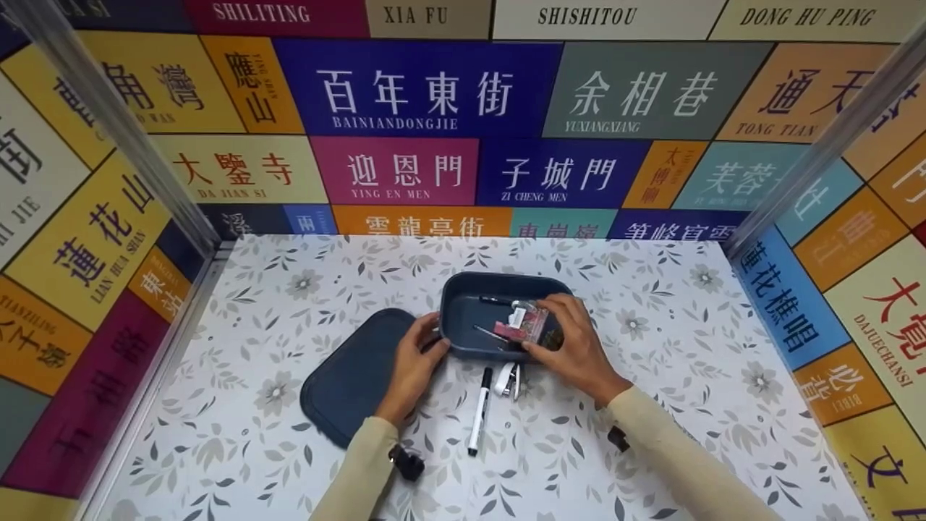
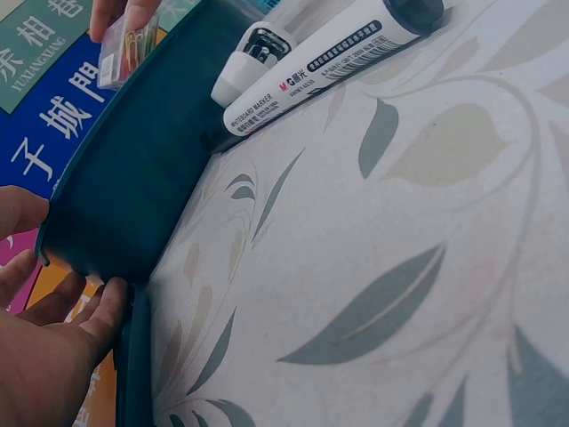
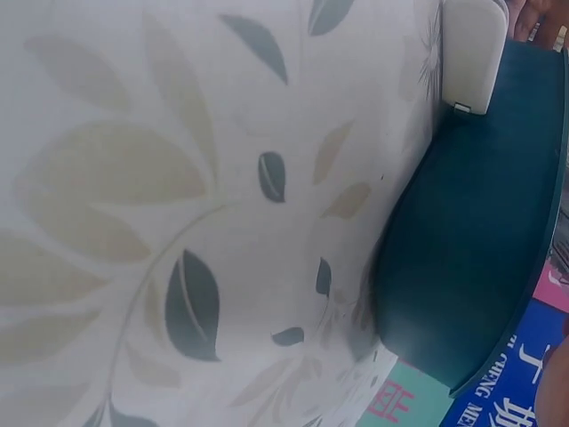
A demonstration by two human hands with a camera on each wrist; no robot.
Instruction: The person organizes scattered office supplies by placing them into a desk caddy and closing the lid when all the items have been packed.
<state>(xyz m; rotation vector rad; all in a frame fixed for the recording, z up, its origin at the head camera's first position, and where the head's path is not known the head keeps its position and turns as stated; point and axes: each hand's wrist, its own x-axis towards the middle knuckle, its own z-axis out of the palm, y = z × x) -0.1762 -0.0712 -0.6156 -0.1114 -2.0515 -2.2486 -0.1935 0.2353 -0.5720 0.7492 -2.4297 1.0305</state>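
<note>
"WHITEBOARD MARKER" on marker [image 2: 324, 68]; "SHISHITOU" on wall [image 1: 470, 124]

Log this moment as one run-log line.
left hand: holds blue box | right hand: holds clear clip case at box opening | lid: on table, left of box | marker, stapler: on table, near side of box

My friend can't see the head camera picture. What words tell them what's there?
A person's right hand holds a small clear-and-pink case over an open dark blue box, while the left hand holds the box's left end. A matching lid lies at the left; a marker and white stapler lie in front, on a leaf-patterned table.
</note>
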